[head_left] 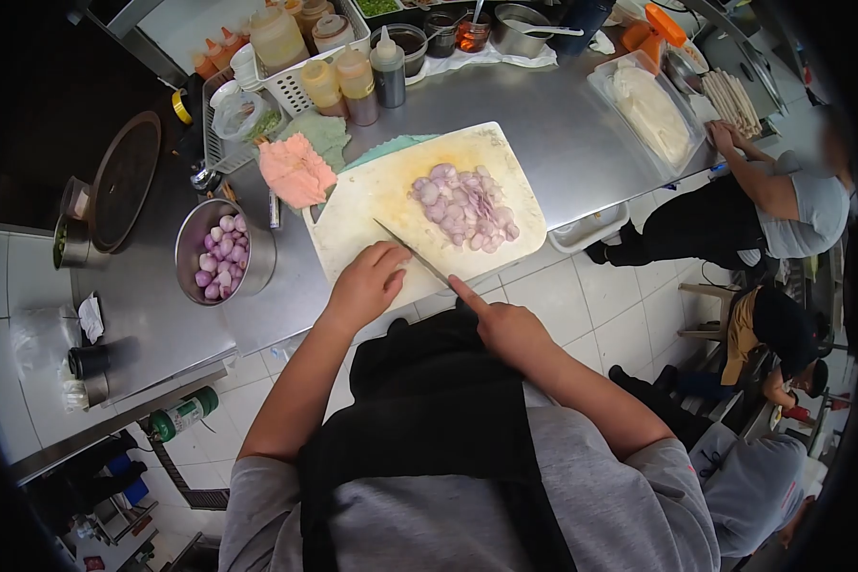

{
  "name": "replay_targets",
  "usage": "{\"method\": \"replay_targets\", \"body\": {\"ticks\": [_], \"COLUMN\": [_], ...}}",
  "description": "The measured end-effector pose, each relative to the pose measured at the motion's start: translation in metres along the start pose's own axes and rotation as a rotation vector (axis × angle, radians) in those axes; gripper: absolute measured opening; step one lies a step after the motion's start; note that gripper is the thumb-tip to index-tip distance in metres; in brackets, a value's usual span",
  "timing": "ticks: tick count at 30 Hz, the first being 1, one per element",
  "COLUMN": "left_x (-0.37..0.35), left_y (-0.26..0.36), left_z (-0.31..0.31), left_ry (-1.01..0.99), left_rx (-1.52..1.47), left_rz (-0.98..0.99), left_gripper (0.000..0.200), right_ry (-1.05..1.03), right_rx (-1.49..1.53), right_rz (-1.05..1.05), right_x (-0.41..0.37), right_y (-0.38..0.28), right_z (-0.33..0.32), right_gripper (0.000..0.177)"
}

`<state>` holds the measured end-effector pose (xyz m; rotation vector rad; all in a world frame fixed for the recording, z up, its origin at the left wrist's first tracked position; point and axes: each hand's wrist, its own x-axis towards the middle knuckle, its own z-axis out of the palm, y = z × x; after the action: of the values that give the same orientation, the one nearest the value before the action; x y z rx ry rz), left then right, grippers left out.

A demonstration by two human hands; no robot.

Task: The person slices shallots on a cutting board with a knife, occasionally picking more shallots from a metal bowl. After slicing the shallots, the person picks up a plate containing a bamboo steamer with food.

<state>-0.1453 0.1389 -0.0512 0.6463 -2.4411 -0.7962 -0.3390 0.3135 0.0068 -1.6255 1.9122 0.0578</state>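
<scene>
My right hand is closed around the handle of a knife, its index finger stretched along the top near the blade. The blade lies slanting over the near edge of a white cutting board. Just left of the blade, my left hand rests on the board with fingers curled together; whatever is under them is hidden. A pile of sliced shallots lies on the right half of the board. To the left stands a metal pot holding whole peeled shallots.
Beyond the board are a peach cloth, squeeze bottles and a white basket. A plastic tub of dough sits at the counter's right end. Several people work on the right, one person standing at that end.
</scene>
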Motion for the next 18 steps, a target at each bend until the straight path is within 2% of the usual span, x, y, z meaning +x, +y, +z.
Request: {"method": "replay_targets", "body": {"ticks": [10, 18], "left_x": [-0.002, -0.011], "left_y": [-0.015, -0.014], "left_z": [0.006, 0.008], "left_ry": [-0.035, 0.046], "left_rx": [-0.016, 0.080], "left_rz": [-0.005, 0.022], "left_gripper": [0.016, 0.014], "right_ry": [-0.055, -0.084], "right_rx": [0.022, 0.043], "right_rz": [0.008, -0.010], "right_x": [0.000, 0.001], "right_y": [-0.002, -0.010], "right_z": [0.001, -0.007], "right_gripper": [0.090, 0.090]}}
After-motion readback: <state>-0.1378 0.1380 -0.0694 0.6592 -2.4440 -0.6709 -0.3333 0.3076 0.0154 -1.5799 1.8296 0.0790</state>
